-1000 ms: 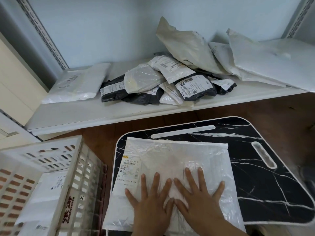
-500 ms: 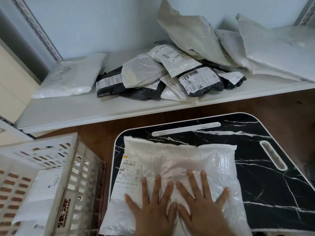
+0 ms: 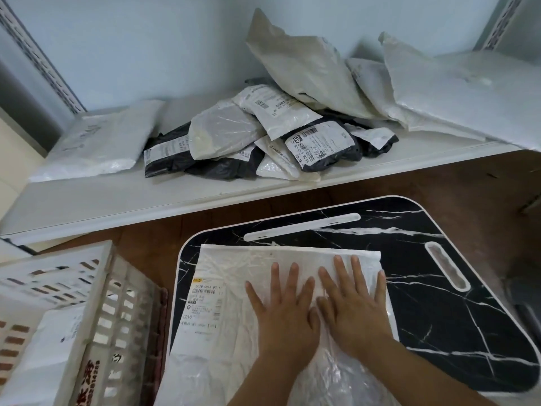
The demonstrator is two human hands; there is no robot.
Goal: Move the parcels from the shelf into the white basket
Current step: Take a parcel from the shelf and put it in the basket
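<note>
A large white plastic parcel point(image 3: 222, 323) with a shipping label lies flat on the black marble-patterned lap table point(image 3: 439, 312). My left hand point(image 3: 285, 312) and my right hand point(image 3: 351, 303) press down on it side by side, fingers straight and spread. The white basket point(image 3: 117, 303) stands at the lower left with white parcels point(image 3: 49, 356) inside. On the white shelf point(image 3: 117, 200) lie several more parcels: a flat white one point(image 3: 99, 145) at the left, a pile of black and white bags point(image 3: 263, 136) in the middle, large white bags point(image 3: 453, 92) at the right.
Brown wooden floor point(image 3: 439, 183) shows between the shelf and the lap table. Perforated metal shelf uprights point(image 3: 38, 54) run along the pale wall at the left and far right. A beige cabinet point(image 3: 14, 159) sits at the far left edge.
Both hands have slid forward and to the right across the parcel, flattening it. The view has shifted slightly.
</note>
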